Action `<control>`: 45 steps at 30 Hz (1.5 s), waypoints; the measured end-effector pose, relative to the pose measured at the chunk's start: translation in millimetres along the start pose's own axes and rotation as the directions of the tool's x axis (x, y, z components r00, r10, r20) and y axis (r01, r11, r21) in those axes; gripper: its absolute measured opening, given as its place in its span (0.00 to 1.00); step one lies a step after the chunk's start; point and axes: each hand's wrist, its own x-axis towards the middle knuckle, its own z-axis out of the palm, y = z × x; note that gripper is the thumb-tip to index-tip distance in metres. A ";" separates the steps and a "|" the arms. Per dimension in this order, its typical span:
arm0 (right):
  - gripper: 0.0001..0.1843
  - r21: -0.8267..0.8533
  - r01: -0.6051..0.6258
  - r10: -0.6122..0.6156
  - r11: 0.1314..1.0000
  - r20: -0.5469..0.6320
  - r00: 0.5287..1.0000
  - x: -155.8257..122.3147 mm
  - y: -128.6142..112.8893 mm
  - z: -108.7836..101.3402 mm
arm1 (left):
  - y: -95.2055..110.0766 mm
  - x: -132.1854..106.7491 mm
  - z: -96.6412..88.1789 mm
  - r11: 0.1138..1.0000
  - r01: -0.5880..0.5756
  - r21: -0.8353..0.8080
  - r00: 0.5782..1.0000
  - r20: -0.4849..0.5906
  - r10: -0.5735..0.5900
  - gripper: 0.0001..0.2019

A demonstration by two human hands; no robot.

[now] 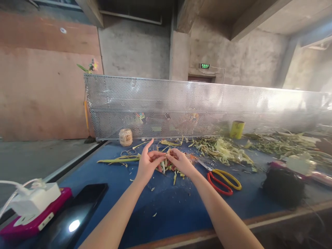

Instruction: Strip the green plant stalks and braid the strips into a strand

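Note:
My left hand (149, 160) and my right hand (181, 161) meet over the middle of the blue table. Both pinch a small pale plant strip (168, 151) between thumb and fingertips; most of it is hidden by the fingers. The left index finger points upward, away from the pinch. Under and just behind the hands lie green and pale plant scraps (175, 177). To the right of my right hand, scissors (223, 180) with one red and one yellow handle lie with their blades toward it. A long green stalk (119, 160) rests to the left of my left hand.
Behind stands a perforated metal screen (155, 97). A twine roll (126, 137), a heap of leafy strips (220, 148) and a yellow-green tube (237, 129) stand before it. Dark thread (283, 186) lies right; a phone (77, 211) and a magenta power strip (38, 218) lie left.

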 end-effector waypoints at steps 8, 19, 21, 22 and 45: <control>0.14 -0.190 0.113 -0.118 0.975 -0.015 0.993 4.9 12.8 3.4 | -2.9 2.4 -1.3 0.998 0.057 0.007 0.998 -0.004 -0.057 0.39; 0.14 -0.038 0.061 -0.063 0.997 -0.037 0.997 2.7 7.3 2.8 | -6.4 4.5 -4.6 0.993 0.088 0.084 0.996 -0.024 -0.087 0.40; 0.15 -0.008 0.097 -0.097 0.995 -0.055 0.994 3.0 7.5 2.9 | -3.5 3.4 -3.4 0.992 0.097 0.079 0.995 -0.017 -0.096 0.40; 0.14 0.000 0.121 -0.120 0.993 -0.068 0.990 3.5 8.2 2.9 | -1.9 3.1 -2.7 0.992 0.100 0.080 0.995 -0.018 -0.099 0.41; 0.09 -0.203 0.170 -0.216 0.964 -0.237 0.947 8.9 10.6 -7.9 | -7.6 3.9 -4.3 0.978 0.014 0.210 0.999 -0.051 -0.003 0.34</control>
